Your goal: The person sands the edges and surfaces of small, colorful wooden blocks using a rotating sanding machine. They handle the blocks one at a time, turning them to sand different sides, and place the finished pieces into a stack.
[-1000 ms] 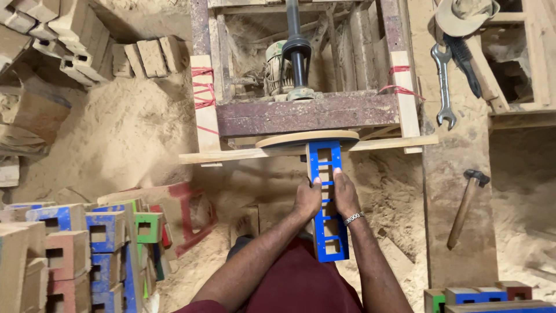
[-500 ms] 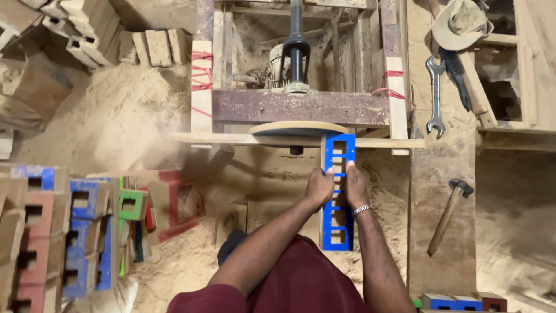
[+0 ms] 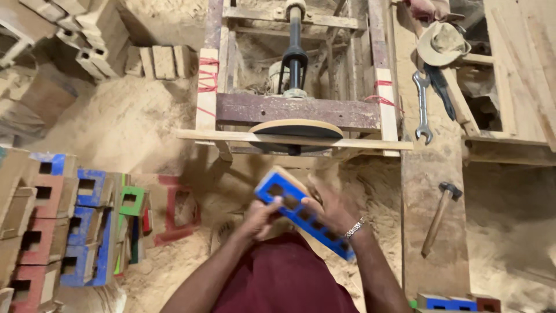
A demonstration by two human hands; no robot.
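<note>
Sawdust is covering the ground on every side. Far left, a stack of painted wooden frames [image 3: 69, 226] in blue, red and green is standing on edge, and a red frame [image 3: 176, 208] is lying half sunk in the dust just beside it. Moving right, the left hand [image 3: 260, 219] is closing around the lower edge of a blue slotted wooden frame [image 3: 301, 211], fingers wrapped on it. The frame is being held in the air above the lap, tilted, its upper end pointing up-left and its lower end running down-right, well below the round sanding disc [image 3: 296, 128] mounted on the wooden machine frame [image 3: 295, 110]. The right hand [image 3: 333, 210], a metal bracelet [image 3: 353, 229] at the wrist, is gripping the frame from the top, fingers blurred. Further right, a wooden plank [image 3: 431, 191] is carrying a double-ended spanner [image 3: 423, 107] and, lower down, a hammer [image 3: 438, 217] with a wooden handle. A hat [image 3: 443, 43] is resting at the top right.
</note>
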